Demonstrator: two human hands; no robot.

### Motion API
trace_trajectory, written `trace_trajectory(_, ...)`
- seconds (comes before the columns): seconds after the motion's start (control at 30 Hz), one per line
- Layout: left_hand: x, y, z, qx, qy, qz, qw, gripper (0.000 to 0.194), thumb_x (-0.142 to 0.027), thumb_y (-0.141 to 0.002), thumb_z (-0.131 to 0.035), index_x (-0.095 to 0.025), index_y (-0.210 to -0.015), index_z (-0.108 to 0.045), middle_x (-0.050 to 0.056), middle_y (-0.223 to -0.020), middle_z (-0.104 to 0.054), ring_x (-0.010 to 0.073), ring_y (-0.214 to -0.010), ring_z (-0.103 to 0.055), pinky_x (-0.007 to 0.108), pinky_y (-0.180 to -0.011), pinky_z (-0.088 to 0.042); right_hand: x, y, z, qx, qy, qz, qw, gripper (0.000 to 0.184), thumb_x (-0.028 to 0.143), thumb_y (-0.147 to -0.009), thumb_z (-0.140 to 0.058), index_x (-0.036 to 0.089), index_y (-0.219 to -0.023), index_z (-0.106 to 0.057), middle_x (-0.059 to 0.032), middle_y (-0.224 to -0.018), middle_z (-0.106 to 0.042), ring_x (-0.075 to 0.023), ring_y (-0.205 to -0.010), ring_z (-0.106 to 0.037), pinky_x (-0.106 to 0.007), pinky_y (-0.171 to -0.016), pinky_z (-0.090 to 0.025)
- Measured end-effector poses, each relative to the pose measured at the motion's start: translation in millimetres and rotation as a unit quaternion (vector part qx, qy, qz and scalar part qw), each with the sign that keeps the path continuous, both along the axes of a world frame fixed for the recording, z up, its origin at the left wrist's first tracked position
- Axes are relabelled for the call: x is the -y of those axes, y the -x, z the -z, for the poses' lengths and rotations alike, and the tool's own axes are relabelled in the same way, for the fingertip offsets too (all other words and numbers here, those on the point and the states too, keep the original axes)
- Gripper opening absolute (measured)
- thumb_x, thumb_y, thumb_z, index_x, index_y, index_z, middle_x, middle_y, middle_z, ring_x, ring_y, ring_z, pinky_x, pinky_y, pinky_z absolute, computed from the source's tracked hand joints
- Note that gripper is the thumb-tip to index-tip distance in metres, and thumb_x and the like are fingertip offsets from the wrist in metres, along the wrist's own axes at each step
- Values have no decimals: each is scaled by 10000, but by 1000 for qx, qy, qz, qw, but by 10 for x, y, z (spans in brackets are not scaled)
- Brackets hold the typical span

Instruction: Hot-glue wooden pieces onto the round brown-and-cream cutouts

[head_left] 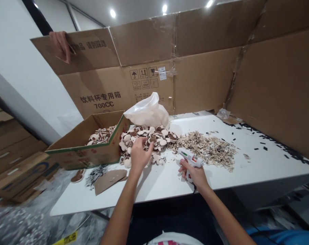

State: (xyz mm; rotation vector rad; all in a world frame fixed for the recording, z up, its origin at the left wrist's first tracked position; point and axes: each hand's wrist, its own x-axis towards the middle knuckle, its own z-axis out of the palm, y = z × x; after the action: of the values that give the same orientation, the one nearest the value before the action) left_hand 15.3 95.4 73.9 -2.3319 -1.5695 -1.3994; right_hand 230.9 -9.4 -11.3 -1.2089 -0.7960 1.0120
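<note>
Across the white tabletop (pixel 246 163), left of centre toward the far edge, your left hand (pixel 141 153), thumb and fingers parted, reaches to the heap of flat cream-and-brown rounded cutouts (pixel 159 144), apparently to pick one, which calls for a light pinch, while your right hand (pixel 196 174) wraps its fingers around the white pistol-shaped plastic glue gun (pixel 188 156) nearer the front edge.

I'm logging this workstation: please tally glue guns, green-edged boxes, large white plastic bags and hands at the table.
Glue gun: 1
Green-edged box: 1
Large white plastic bag: 1
Left hand and right hand: 2
Total: 5
</note>
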Motion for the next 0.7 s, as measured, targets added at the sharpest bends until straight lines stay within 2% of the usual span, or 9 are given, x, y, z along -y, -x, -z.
trace_trajectory(0.07, -80, -183, 115, 10, 29, -14, 999, 270, -444, -912, -670, -209, -1040, -637, 95, -981, -692, 263, -865, -654, 343, -772, -473, -1, -1, 14, -7, 0, 2, 1000, 445, 593, -779, -795, 154, -763, -725, -85, -651, -743, -157, -434, -602, -252, -396, -455)
trace_trajectory(0.17, -209, -255, 189, 15, 44, -30, 998, 196, -370, -889, -688, -205, -983, -642, 95, -941, -691, 277, -896, -662, 357, -798, -478, -17, 6, 41, -9, -5, -13, 1000, 463, 611, -782, -788, 152, -754, -729, -87, -638, -741, -164, -423, -611, -255, -380, -456)
trace_trajectory(0.3, -197, -190, 204, 81, 71, 12, 994, 171, -323, -859, -703, -198, -965, -655, 51, -856, -701, 202, -700, -654, 340, -741, -516, -20, 17, 44, -4, -10, -26, 1000, 474, 616, -778, -783, 145, -761, -728, -97, -635, -738, -181, -433, -628, -260, -370, -464)
trace_trajectory(0.47, 190, -219, 307, 254, 165, 93, 949, 271, -404, -843, -730, -176, -981, -682, 64, -861, -732, 190, -719, -700, 285, -653, -559, -5, 6, 24, -28, -10, -24, 999, 422, 574, -772, -769, 156, -767, -718, -96, -653, -744, -181, -446, -638, -246, -358, -456)
trace_trajectory(0.6, 569, -344, 499, 299, 228, 116, 920, 299, -419, -832, -746, -170, -993, -702, 60, -866, -736, 176, -727, -699, 268, -661, -560, -6, -6, 10, -34, -3, -33, 999, 350, 508, -760, -758, 164, -734, -699, -91, -658, -745, -177, -440, -634, -239, -352, -447)
trace_trajectory(0.7, 722, -411, 641, 320, 253, 102, 907, 345, -460, -835, -747, -162, -1004, -704, 59, -830, -727, 172, -697, -690, 274, -651, -560, 2, -7, -13, -17, 6, -46, 999, 328, 482, -765, -729, 167, -685, -692, -85, -652, -739, -171, -440, -628, -238, -360, -450)
